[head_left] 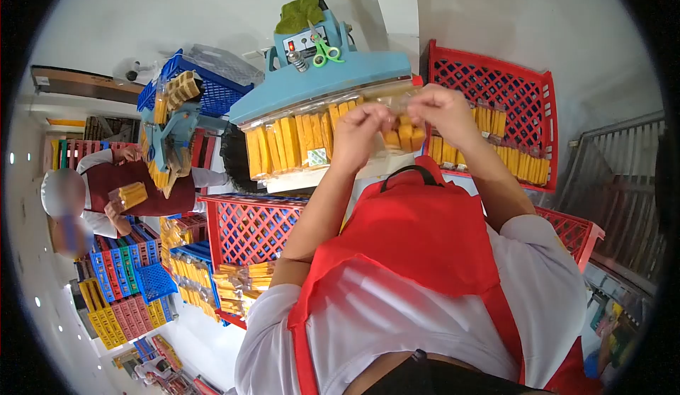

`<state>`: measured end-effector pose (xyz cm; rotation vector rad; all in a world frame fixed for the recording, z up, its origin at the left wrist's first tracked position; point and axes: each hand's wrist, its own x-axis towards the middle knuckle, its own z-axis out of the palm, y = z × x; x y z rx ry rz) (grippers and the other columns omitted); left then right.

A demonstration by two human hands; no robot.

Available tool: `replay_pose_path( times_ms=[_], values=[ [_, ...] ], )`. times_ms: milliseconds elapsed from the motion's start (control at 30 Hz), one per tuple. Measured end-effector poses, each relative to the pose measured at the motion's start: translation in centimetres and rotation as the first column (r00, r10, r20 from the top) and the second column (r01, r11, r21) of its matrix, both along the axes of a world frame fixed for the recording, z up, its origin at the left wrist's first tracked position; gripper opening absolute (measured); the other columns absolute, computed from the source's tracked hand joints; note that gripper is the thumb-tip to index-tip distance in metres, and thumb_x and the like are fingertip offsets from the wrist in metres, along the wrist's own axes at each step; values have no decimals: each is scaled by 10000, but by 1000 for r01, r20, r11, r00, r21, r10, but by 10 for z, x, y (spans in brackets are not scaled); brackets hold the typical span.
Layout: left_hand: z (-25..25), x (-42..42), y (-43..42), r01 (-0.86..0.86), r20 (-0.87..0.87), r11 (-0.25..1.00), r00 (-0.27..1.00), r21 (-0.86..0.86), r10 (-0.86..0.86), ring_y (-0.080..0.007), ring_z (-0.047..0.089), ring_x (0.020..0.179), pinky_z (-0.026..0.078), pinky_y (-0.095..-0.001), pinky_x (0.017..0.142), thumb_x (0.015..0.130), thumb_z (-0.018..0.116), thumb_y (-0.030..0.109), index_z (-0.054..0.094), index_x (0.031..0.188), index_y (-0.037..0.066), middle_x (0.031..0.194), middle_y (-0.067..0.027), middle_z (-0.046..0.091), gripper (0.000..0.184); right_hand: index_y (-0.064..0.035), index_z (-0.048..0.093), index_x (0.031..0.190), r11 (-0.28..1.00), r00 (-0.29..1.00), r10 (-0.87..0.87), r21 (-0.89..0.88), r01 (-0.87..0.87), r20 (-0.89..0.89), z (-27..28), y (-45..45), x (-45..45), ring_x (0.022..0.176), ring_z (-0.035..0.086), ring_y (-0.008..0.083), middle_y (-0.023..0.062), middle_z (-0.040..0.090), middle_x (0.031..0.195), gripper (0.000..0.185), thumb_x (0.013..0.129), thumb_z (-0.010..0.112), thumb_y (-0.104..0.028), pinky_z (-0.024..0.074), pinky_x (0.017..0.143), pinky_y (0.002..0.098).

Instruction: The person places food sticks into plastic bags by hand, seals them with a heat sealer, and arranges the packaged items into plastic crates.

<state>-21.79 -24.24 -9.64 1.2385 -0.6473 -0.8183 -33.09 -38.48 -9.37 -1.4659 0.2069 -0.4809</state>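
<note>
My left hand (pixel 360 134) and my right hand (pixel 445 111) pinch the upper edge of a clear plastic bag (pixel 406 136) holding yellow sticks of food. This bag hangs at the right end of a light-blue bag sealer (pixel 322 82). To its left, several filled bags (pixel 283 143) stand in a row along the sealer's front edge, one with a green-and-white label (pixel 316 157). Green-handled scissors (pixel 327 53) and a green cloth (pixel 300 14) lie on top of the machine. My fingertips partly cover the bag's mouth.
A red crate (pixel 489 76) with filled bags stands to the right. Another red crate (pixel 255 228) with bags is at lower left. Further left, a co-worker in a dark red apron (pixel 157 193) holds a bag (pixel 129 196) beside another sealer (pixel 173 136). Stacked coloured crates (pixel 120 274) stand behind.
</note>
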Motion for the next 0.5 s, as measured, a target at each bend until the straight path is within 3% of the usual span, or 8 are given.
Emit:
replay_pose_path(
  times_ms=[100,200,267,300,367,433,467,500],
  values=[
    [2,1,-18,-181,-118,974,973,136,197,-80,522,637,421,-182,582,804,511,7,593,851,50,740,-22,537,104,19,526,778,943,993,-89,314,107,-71,-12,-3,13,569,501,86,29,536,673,96,723,602,-2,409,529,203],
    [-25,21,-25,-137,-184,989,975,-64,123,-60,512,638,411,-187,552,827,469,26,598,863,70,798,-38,561,141,-17,472,773,914,992,-123,386,127,-37,-28,-9,25,558,489,72,19,524,658,130,730,592,10,400,517,194],
    [-33,29,-25,-71,390,990,921,120,19,-63,493,641,395,-181,556,802,512,42,584,899,70,819,-18,567,123,-46,444,774,914,991,-131,383,134,-33,-41,-9,26,584,488,63,11,518,671,159,736,584,18,399,524,188],
    [-34,35,-30,-62,382,990,924,124,10,-63,493,641,395,-181,556,802,512,42,584,899,70,819,-18,567,123,-38,451,795,930,982,-186,319,181,-16,-47,-10,28,588,494,62,19,530,675,161,731,589,14,398,523,187],
    [-30,45,-38,133,838,991,540,-1,-72,-55,497,646,409,-185,577,787,531,42,583,961,43,793,-6,583,182,-30,458,817,938,970,-242,255,235,-2,-55,-11,28,592,500,62,28,542,679,168,726,594,10,398,521,187],
    [-1,34,-33,155,600,957,751,245,-275,-60,512,669,420,-193,609,784,540,50,586,978,40,794,-11,597,200,-37,461,848,953,953,-302,42,301,6,-59,-10,27,633,512,63,27,549,698,180,730,589,10,407,566,184],
    [8,29,-33,237,274,858,880,456,-389,-64,526,692,432,-202,641,781,549,57,590,995,37,795,-16,611,219,-37,461,848,951,952,-305,42,305,0,-58,-10,25,633,512,63,27,549,698,180,730,589,10,407,566,184],
    [4,27,-35,242,268,857,880,456,-392,-64,526,692,432,-202,641,781,549,57,590,995,37,795,-16,611,219,-36,461,856,952,961,-277,137,273,8,-54,-9,22,651,516,65,24,550,707,187,728,590,8,411,589,190]
  ],
)
